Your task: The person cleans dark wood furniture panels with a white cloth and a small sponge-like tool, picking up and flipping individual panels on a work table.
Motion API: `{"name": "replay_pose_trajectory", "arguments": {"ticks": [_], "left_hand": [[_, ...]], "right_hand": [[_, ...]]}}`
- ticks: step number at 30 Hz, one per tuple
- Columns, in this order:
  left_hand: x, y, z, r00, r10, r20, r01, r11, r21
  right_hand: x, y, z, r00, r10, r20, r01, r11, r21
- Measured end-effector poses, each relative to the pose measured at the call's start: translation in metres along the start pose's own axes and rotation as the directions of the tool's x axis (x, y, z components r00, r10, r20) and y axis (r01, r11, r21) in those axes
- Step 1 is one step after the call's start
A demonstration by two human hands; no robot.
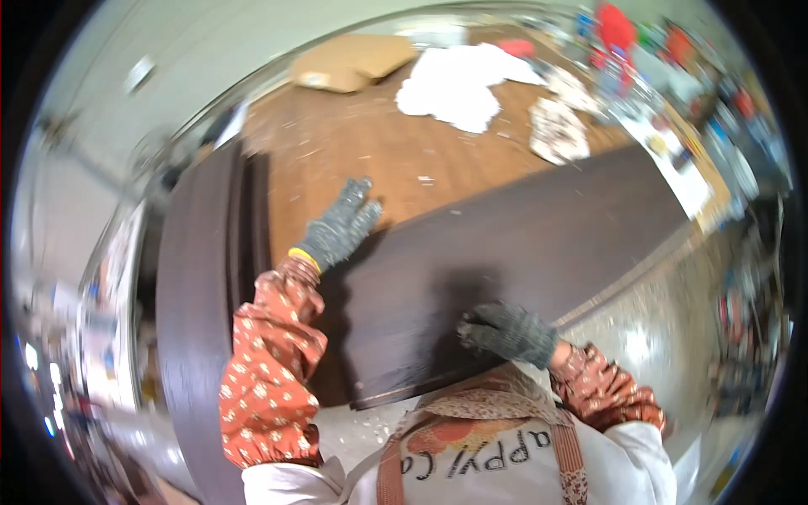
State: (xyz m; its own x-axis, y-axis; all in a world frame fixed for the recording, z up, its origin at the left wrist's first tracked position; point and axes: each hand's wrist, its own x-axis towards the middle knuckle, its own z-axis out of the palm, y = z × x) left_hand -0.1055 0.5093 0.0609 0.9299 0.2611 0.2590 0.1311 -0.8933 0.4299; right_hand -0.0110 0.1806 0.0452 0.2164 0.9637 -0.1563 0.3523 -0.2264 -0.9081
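A long dark brown board [522,236] lies slantwise on a brown work table, its left end close to me. My left hand [343,225], in a grey glove with a yellow cuff, is stretched out at the board's far edge with its fingers apart and nothing in them. Over the near edge is my right hand [509,332], in a dark grey glove, its fingers curled together. What they hold, if anything, is hidden. A dark shadow falls on the board beside it. Patterned orange-red sleeves cover both forearms.
More dark boards [198,278] stand stacked at the left. Along the table's [311,126] far side lie a cardboard piece [353,63], white cloth [454,84] and a stained rag [558,130]. Bottles and a white sheet [677,172] are at the right corner. A shiny floor [640,337] shows at right.
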Motion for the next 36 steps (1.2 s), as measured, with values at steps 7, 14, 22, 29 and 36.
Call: {"name": "replay_pose_trajectory", "arguments": {"ticks": [7, 14, 22, 29, 36], "left_hand": [[0.025, 0.082, 0.102, 0.948, 0.311, -0.074, -0.308, 0.950, 0.044], [0.000, 0.068, 0.111, 0.981, 0.169, -0.090, -0.122, 0.914, 0.386], [0.005, 0.052, 0.122, 0.968, -0.022, -0.250, 0.132, 0.891, 0.435], [0.026, 0.075, 0.134, 0.908, -0.280, -0.311, 0.410, 0.739, 0.534], [0.048, 0.161, 0.185, 0.913, -0.156, -0.376, 0.365, 0.725, 0.584]], "right_hand": [[-0.062, 0.028, -0.012, 0.932, 0.297, -0.207, -0.262, 0.948, 0.179], [-0.116, 0.057, 0.010, 0.880, 0.309, -0.361, -0.159, 0.908, 0.389], [-0.119, 0.092, -0.083, 0.902, 0.327, -0.281, -0.077, 0.764, 0.641], [-0.118, 0.170, -0.230, 0.870, 0.204, -0.449, 0.062, 0.858, 0.510], [-0.051, 0.180, -0.345, 0.799, -0.271, -0.538, -0.111, 0.812, -0.573]]}}
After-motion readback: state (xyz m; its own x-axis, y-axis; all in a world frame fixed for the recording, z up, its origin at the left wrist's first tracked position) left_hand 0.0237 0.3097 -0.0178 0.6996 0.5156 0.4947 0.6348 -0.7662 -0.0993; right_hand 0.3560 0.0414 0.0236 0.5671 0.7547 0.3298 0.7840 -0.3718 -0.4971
